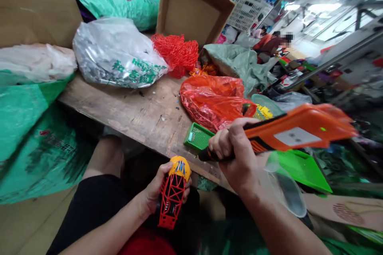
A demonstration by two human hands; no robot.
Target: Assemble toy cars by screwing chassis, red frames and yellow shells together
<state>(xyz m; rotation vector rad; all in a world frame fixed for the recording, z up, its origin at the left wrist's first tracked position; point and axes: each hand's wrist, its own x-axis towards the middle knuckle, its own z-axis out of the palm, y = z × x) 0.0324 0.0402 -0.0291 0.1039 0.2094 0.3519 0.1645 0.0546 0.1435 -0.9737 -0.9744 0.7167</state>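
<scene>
My left hand point(154, 190) is closed around a toy car point(173, 193) with a red lattice frame and a yellow front piece bearing blue marks. It is held above my lap, in front of the table edge. In my right hand point(239, 161), gripped at its dark, narrower end, is an orange-and-black electric screwdriver point(296, 127). The dark end points down and left toward the car, apart from it. Just beyond that end, a small green basket point(200, 137) sits at the table's front edge.
On the wooden table point(134, 105) lie a clear bag point(113, 55), red lattice parts point(176, 53) and a red plastic bag point(212, 97). A cardboard box point(194, 4) stands behind. Right of my arm are a green tray point(305, 169) and a clear tub point(287, 191). Another person point(269, 46) is farther back.
</scene>
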